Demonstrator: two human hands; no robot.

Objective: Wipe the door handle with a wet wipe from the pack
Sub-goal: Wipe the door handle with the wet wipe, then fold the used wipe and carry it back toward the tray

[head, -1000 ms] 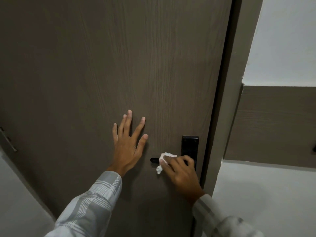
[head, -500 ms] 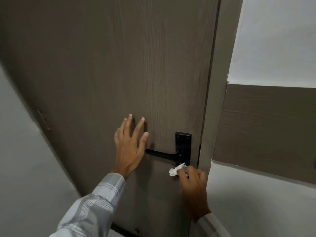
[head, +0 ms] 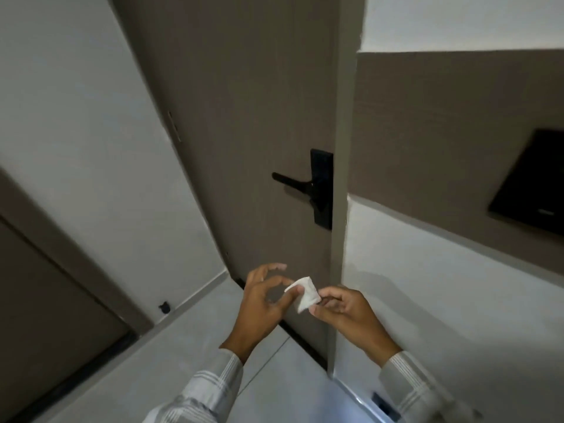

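Both hands pulled back off the door now, down low in front of the chest, where half a second ago the left was flat on the panel and the right was rubbing under the lever. Left hand (head: pixel 262 303) curled, thumb and forefinger nipping one corner of the wet wipe (head: pixel 305 293); right hand (head: pixel 341 309) pinching the opposite edge, so held between the two, folded small. Looked like refolding to a clean face or just finishing up, hard to call. Further out, door handle (head: pixel 294 182) bare and untouched, well apart from the wipe, sticking out left from its black plate (head: pixel 322 190) near the door (head: pixel 244 117) edge. Nothing blocking the way back to it. Dark wall panel (head: pixel 531 181) off right, second door (head: pixel 45 300) lower left. No pack in sight.
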